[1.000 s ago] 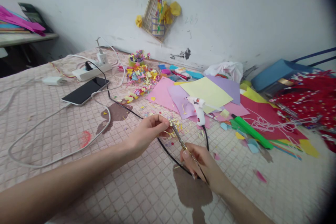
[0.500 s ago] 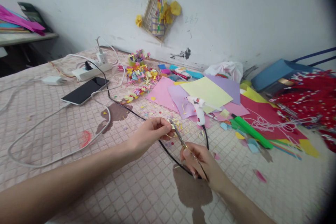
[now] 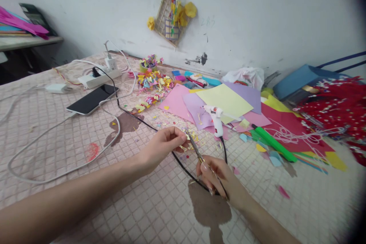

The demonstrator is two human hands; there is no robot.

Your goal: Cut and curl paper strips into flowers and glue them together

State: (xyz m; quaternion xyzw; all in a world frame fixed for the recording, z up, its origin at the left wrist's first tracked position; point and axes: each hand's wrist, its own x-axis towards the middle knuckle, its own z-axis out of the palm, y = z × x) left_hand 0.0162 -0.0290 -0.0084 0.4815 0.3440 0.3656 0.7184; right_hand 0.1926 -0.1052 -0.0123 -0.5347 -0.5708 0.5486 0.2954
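Observation:
My right hand (image 3: 213, 175) is wrapped round the handles of a pair of scissors (image 3: 195, 146); the blades point up and to the left. At their tips, my left hand (image 3: 168, 141) is closed in a pinch on a small pale yellow paper piece (image 3: 188, 137), mostly hidden by the fingers. Yellow paper scraps (image 3: 197, 135) lie on the table just beyond the blades. A white glue gun (image 3: 216, 120) rests behind my right hand, its black cord running beneath both hands.
Coloured paper sheets (image 3: 225, 99) lie at the back, beside a heap of paper cut-outs (image 3: 154, 80). On the left are a phone (image 3: 93, 99), a white cable and a power strip (image 3: 100, 79). To the right lie a green stick (image 3: 274, 143), white string (image 3: 305, 135) and red decorations (image 3: 334, 103).
Both hands and the scissors stay almost in the same place, with only a very slight shift. The things on the table have not moved.

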